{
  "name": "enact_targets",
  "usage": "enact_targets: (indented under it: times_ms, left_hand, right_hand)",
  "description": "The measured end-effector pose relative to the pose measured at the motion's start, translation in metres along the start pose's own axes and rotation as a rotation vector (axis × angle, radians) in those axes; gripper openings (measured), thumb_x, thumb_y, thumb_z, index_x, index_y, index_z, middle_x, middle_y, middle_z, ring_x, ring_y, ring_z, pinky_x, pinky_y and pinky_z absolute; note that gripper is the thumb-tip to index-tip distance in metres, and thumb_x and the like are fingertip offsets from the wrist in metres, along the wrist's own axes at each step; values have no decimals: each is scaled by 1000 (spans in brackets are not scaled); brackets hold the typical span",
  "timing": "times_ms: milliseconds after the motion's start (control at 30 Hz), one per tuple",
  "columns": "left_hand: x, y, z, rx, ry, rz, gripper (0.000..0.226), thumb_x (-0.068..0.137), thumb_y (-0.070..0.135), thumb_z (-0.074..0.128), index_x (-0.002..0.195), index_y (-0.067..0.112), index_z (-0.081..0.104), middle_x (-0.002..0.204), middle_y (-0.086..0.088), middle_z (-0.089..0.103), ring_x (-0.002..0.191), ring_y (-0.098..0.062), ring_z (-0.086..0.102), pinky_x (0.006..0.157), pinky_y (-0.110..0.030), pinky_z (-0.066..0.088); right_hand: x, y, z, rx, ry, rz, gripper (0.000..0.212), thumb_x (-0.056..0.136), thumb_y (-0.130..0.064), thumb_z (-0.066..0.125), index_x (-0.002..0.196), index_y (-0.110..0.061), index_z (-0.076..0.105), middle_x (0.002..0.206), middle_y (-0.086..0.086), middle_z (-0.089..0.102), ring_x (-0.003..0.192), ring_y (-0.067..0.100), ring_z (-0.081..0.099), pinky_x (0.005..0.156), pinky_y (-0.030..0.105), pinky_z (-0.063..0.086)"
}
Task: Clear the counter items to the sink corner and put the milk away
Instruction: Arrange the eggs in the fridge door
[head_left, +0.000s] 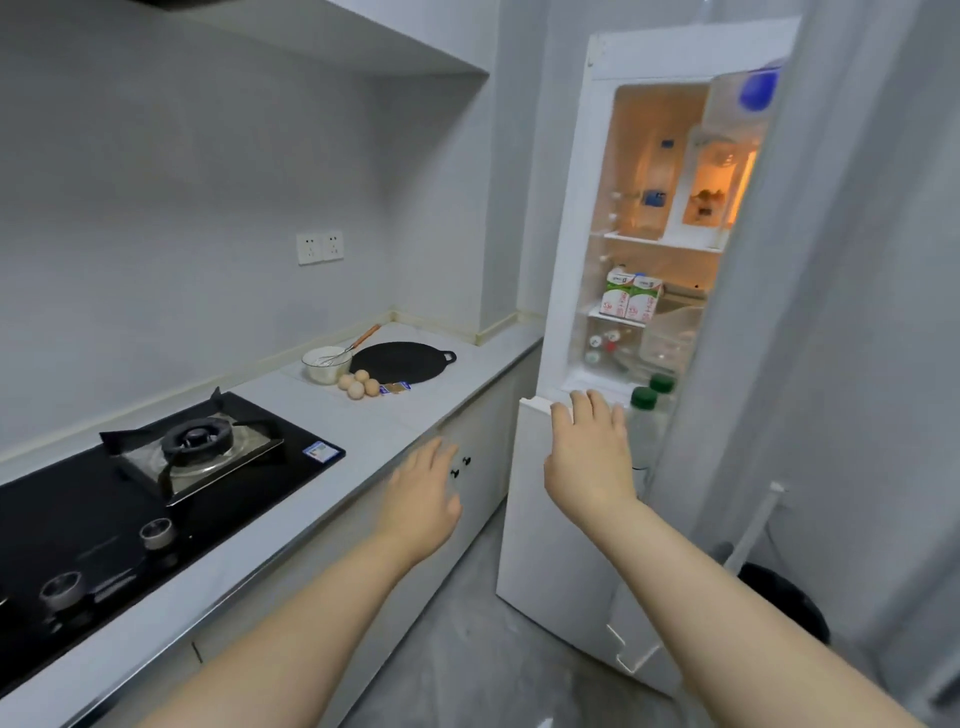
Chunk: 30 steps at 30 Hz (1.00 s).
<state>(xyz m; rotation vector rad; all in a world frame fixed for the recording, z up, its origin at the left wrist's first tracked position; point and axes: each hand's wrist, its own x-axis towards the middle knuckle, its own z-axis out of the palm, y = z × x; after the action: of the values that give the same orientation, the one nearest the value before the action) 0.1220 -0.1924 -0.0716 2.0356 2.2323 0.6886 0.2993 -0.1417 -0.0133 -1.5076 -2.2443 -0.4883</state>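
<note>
The white fridge (566, 260) stands with its upper door swung open, lit inside. Two milk cartons (631, 294) sit side by side on a middle shelf. My right hand (589, 449) is stretched out with straight fingers in front of the fridge's lower compartment, holding nothing. My left hand (423, 491) hovers with relaxed fingers beside the counter edge, also holding nothing. At the counter's far end lie a black flat pan (400, 362), a white bowl (324, 364) with a whisk (356, 345), several eggs (358, 384) and a small packet (396, 387).
A black gas hob (130, 493) fills the near left of the grey counter (379, 421). White cabinet doors with dark knobs (460, 467) run below it. Green-capped bottles (652, 395) stand low in the fridge. A dark bin (784, 603) sits on the floor at right.
</note>
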Motion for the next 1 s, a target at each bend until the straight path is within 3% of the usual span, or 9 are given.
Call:
enact_targets:
  times_ms: [67, 167, 233, 267, 500, 667, 733, 833, 1000]
  left_hand:
    - [-12, 23, -1, -6, -14, 15, 63, 90, 23, 49, 147, 18, 21, 156, -3, 14, 144, -17, 13, 116, -31, 14]
    - [-21, 51, -3, -34, -8, 34, 63, 90, 21, 49, 147, 17, 22, 156, -3, 15, 143, -18, 15, 116, -31, 16]
    - [-26, 64, -3, -51, -17, 19, 63, 91, 21, 48, 147, 17, 21, 155, -2, 16, 142, -18, 16, 115, -31, 18]
    - [-30, 68, -2, -52, -23, 14, 62, 91, 21, 47, 148, 18, 21, 155, -1, 16, 142, -18, 17, 115, -31, 19]
    - [-44, 73, 2, -67, -70, -24, 60, 91, 18, 47, 147, 19, 24, 153, 0, 20, 140, -18, 21, 112, -27, 20]
    - [-42, 72, 2, -111, -79, -59, 59, 90, 13, 47, 145, 17, 27, 150, 0, 27, 136, -18, 27, 108, -24, 23]
    - [-39, 73, 3, -138, -149, -71, 55, 91, 13, 46, 144, 18, 31, 149, -1, 30, 137, -17, 28, 107, -23, 24]
    - [-32, 76, 5, -198, -265, -80, 48, 91, 14, 48, 139, 17, 40, 147, -3, 34, 136, -16, 33, 107, -21, 25]
    - [-9, 101, 5, -472, -215, -116, 42, 89, 10, 55, 131, 15, 51, 138, -4, 48, 127, -15, 45, 103, -24, 34]
  right_hand:
    - [-21, 24, -15, -78, 72, -104, 34, 41, 0, 73, 74, -3, 63, 92, 19, 63, 99, 40, 57, 88, 55, 47]
    - [-45, 60, -32, -146, 185, -332, 20, 46, 8, 61, 59, -4, 53, 78, 16, 57, 91, 35, 49, 92, 53, 44]
    - [-56, 79, -37, -205, 240, -486, 14, 62, 6, 46, 61, -4, 55, 81, 17, 59, 92, 36, 53, 99, 55, 37]
    - [-60, 87, -40, -250, 260, -535, 23, 69, 5, 38, 63, -4, 58, 86, 18, 61, 96, 36, 53, 101, 56, 34]
    - [-58, 134, -50, -340, 316, -605, 56, 95, -7, 12, 76, -5, 65, 114, 18, 65, 118, 32, 56, 114, 42, 12]
    - [-43, 126, -40, -356, 332, -682, 34, 79, -4, 33, 75, -5, 66, 116, 18, 64, 123, 30, 40, 117, 41, 3]
    - [-37, 122, -36, -274, 403, -697, 37, 81, -3, 28, 82, -3, 66, 125, 22, 58, 126, 32, 36, 116, 42, 7]
    - [-27, 121, -39, -104, 486, -628, 41, 76, -2, 31, 110, -2, 54, 141, 23, 38, 132, 36, 30, 115, 43, 11]
    - [-15, 144, -32, -60, 438, -348, 69, 69, -1, 40, 137, -6, 32, 147, 21, 31, 137, 31, 21, 116, 39, 6]
